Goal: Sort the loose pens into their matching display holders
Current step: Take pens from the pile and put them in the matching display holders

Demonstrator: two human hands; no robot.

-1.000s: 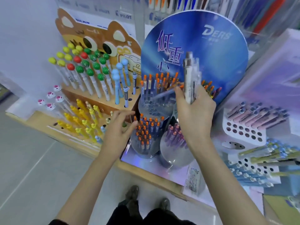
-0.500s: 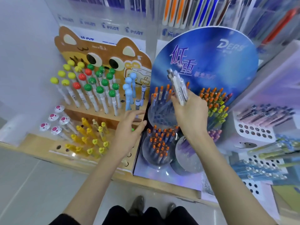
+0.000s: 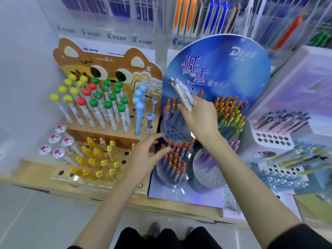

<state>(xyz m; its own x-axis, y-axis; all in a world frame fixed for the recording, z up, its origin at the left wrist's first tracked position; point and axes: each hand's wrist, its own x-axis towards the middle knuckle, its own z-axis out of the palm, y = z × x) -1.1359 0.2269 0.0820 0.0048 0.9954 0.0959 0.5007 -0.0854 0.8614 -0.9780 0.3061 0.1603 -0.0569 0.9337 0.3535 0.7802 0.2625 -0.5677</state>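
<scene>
Pens point(image 3: 181, 95) in right hand point(image 3: 200, 117), over holder point(image 3: 171, 131)

Counts by cap colour
Three red-topped pens point(image 3: 86, 92), five pink-spotted pens point(image 3: 58, 152), perhaps eight yellow-topped pens point(image 3: 62, 89) (back row blurs).

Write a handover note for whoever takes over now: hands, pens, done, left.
Right hand grips a bundle of white pens, raised in front of the blue DERS board.
Left hand open, holding nothing, fingers beside the orange-capped pens in the front round holder.
Done: most holders look stocked.
Left: the bundle is not yet slotted; the rear round holder below the right hand shows empty holes, possibly its home.
</scene>
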